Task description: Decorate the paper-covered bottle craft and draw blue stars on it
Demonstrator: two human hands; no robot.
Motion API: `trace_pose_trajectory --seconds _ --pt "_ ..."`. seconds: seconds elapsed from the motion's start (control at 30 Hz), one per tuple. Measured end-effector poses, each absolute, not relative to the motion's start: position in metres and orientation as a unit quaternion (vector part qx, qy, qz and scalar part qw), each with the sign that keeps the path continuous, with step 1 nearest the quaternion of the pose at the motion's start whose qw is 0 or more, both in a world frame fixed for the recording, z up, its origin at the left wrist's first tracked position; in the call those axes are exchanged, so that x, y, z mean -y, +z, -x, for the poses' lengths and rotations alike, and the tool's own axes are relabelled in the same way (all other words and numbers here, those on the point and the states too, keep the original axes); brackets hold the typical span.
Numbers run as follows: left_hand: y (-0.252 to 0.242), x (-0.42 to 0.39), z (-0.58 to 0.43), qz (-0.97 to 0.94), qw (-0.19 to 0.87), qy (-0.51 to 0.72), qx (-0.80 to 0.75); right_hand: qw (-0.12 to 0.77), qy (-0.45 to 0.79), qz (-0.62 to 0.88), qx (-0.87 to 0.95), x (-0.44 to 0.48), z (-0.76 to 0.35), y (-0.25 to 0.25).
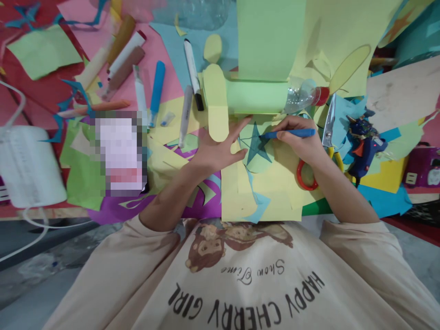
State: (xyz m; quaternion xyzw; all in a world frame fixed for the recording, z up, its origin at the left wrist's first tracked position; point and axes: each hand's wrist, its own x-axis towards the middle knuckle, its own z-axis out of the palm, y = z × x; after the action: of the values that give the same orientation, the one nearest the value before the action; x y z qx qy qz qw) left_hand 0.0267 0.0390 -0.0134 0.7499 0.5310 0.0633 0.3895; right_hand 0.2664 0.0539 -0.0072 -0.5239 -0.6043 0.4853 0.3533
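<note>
Currently, a blue pen (300, 133) is pinched in the right hand (303, 143), and its tip is held at the edge of a dark teal star (256, 147). The star is set on a rounded piece of pale green paper (257, 168), which is laid over yellow paper (278, 192). The left hand (215, 149) is spread wide, thumb and fingers fanned just left of the star, and it is partly covered by a long yellow strip (218, 121). Beyond the hands, a clear bottle (297, 97) with a red cap (322, 96) is seen lying on its side, wrapped in green paper (257, 97). Scissors (329, 126) are partly hidden by the right forearm, and a blue glue gun (361, 160) is placed farther right; a blue marker (157, 89) is left well apart, beyond the left hand
</note>
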Motion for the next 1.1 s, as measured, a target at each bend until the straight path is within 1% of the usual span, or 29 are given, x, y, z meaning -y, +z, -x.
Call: trace_pose_trajectory --seconds 0.23,0.4,0.57,0.63,0.77,0.83,0.93,1.1 --pt "-0.006 -0.04 -0.028 -0.742 0.395 0.035 -0.541 0.357 0.491 0.516 0.604 -0.053 -0.266 -0.005" --pt "-0.003 -0.039 -0.029 -0.731 0.404 0.02 -0.549 0.395 0.516 0.481 0.588 -0.052 -0.267 -0.003" --pt "-0.002 -0.038 -0.029 -0.743 0.374 0.014 -0.555 0.404 0.53 0.443 0.6 -0.046 -0.267 0.003" --pt "-0.001 -0.038 -0.03 -0.749 0.365 0.01 -0.553 0.388 0.532 0.431 0.617 -0.041 -0.266 0.01" --pt "-0.002 -0.039 -0.03 -0.759 0.356 0.022 -0.545 0.312 0.519 0.443 0.661 -0.031 -0.26 0.03" --pt "-0.003 -0.039 -0.03 -0.76 0.355 0.03 -0.543 0.305 0.502 0.46 0.666 -0.031 -0.255 0.033" --pt "-0.005 -0.039 -0.031 -0.756 0.355 0.029 -0.55 0.328 0.496 0.471 0.652 -0.038 -0.246 0.025" --pt "-0.005 -0.038 -0.031 -0.756 0.347 0.024 -0.555 0.347 0.532 0.444 0.632 -0.05 -0.241 0.0"
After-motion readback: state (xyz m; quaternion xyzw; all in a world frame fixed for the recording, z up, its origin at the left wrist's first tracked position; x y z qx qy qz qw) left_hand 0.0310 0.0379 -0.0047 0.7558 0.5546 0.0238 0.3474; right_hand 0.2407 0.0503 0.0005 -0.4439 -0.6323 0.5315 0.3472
